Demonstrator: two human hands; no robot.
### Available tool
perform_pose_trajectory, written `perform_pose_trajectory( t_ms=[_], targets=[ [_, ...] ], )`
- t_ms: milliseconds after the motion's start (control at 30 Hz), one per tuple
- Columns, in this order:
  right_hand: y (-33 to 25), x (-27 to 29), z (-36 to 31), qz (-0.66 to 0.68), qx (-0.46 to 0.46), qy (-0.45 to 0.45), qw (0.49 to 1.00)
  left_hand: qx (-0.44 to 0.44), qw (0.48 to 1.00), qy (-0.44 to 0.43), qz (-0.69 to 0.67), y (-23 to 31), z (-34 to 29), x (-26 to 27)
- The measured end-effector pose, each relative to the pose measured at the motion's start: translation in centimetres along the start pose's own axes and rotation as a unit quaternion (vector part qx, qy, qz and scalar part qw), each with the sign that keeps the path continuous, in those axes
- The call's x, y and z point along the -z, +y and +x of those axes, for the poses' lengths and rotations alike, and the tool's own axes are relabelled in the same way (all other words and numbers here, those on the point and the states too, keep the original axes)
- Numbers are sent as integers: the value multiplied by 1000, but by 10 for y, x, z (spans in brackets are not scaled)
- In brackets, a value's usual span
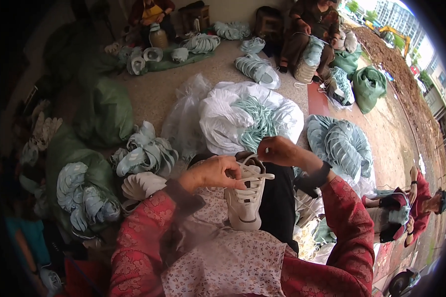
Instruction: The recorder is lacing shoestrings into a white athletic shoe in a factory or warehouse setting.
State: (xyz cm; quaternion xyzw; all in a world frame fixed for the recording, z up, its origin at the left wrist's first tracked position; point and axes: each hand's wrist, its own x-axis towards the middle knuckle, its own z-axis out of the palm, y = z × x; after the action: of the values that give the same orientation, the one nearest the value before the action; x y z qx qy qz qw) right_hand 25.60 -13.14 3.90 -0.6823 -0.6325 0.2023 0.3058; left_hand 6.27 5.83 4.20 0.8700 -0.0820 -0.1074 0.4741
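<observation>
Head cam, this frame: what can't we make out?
All in the head view:
Right hand: fingers' exact hold on the pale lace, too small to tell.
Shoe: part of its side, hidden behind the left hand.
White sack: whatever lies under the teal cords covering it.
Seated person in yellow: head, cut off by the top edge.

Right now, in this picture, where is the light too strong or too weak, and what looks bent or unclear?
In the head view, glare bleaches the upper right, where the buildings lean; in the head view, the green sack at left sits in dimness; also in the head view, faint haze softens the apron, while the shoe looks fairly clear.
</observation>
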Motion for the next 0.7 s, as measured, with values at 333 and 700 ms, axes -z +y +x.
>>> perform_pose_trajectory(
  t_ms=[333,700],
  targets=[
    [-25,-41,-14,729,-170,48,661,62,993,-9,-96,-5,-5,4],
    [65,-11,-105,775,-125,352,510,69,988,-76,-112,2,-2,10]
  ],
)
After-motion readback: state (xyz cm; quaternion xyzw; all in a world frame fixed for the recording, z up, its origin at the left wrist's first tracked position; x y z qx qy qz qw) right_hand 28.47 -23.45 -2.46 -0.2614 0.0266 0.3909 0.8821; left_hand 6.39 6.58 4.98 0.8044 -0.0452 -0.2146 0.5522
